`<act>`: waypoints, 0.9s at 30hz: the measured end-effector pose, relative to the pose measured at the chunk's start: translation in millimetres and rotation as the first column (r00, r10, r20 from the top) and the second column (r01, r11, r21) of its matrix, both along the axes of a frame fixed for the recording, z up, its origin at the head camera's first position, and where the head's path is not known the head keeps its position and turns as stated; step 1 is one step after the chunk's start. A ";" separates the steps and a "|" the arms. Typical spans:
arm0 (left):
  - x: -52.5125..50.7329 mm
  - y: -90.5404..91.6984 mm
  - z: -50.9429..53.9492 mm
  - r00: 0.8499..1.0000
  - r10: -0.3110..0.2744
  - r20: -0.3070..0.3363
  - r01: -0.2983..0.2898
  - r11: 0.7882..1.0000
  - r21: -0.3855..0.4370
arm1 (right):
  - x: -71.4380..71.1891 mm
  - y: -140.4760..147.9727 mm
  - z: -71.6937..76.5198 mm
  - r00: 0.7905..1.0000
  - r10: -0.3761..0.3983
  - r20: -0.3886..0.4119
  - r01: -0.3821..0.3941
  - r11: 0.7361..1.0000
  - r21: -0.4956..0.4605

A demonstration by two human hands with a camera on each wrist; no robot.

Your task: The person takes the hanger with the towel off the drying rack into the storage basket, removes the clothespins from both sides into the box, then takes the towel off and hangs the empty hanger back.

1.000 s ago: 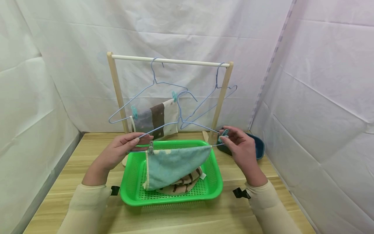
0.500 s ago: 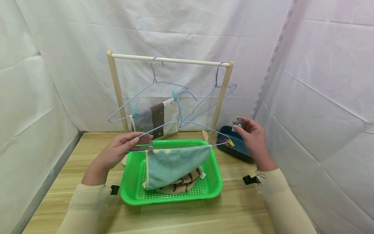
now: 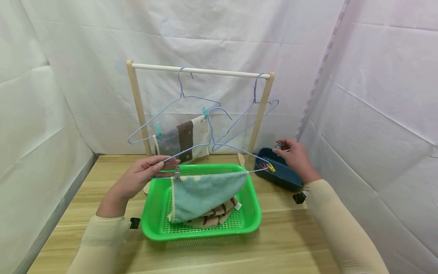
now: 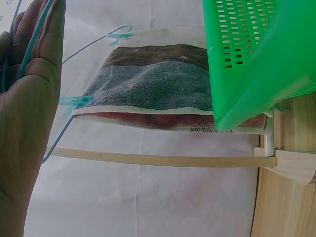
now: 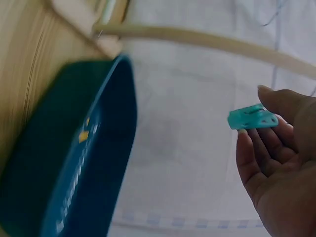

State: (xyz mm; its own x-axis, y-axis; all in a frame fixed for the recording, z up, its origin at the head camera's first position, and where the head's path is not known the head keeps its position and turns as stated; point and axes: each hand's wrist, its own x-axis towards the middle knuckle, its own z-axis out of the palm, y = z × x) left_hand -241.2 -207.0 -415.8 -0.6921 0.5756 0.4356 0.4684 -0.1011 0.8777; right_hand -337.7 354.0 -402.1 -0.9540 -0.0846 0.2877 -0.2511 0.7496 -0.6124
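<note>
My left hand (image 3: 138, 175) holds the left end of a blue wire hanger (image 3: 191, 147) above the basket. Over the hanger's lower bar drapes a light blue towel (image 3: 205, 194), its left corner held by a grey clothespin (image 3: 177, 173). The towel's right corner reaches the bar with no clothespin seen on it. My right hand (image 3: 295, 158) pinches a teal clothespin (image 5: 253, 117) between thumb and fingers, over the dark blue bin (image 3: 287, 179). Yellow clothespins (image 3: 271, 168) and pink ones lie in that bin.
A green basket (image 3: 253, 220) under the towel contains a brown-striped cloth (image 3: 219, 217). Behind stands a wooden rack (image 3: 205, 71) with two hangers; a striped towel (image 3: 186, 137) is clipped to the left one. White curtains (image 3: 376, 95) enclose the table.
My right hand has moved right, away from the hanger's right end to over the bin, with the teal clothespin still pinched. The left hand, hanger and towel stay nearly still.
</note>
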 end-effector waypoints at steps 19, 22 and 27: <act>0.7 2.4 1.6 1.000 -0.020 -0.006 0.020 1.000 0.013 | -80.7 31.7 -45.4 0.989 0.089 0.122 -0.139 0.854 0.501; 0.2 2.8 1.7 1.000 -0.023 -0.009 0.023 1.000 0.013 | -86.5 30.3 -51.1 0.987 0.082 0.136 -0.143 0.836 0.530; 1.1 1.4 0.8 1.000 -0.009 0.000 0.009 1.000 0.004 | -94.4 18.9 -58.8 0.983 0.083 0.161 -0.162 0.800 0.577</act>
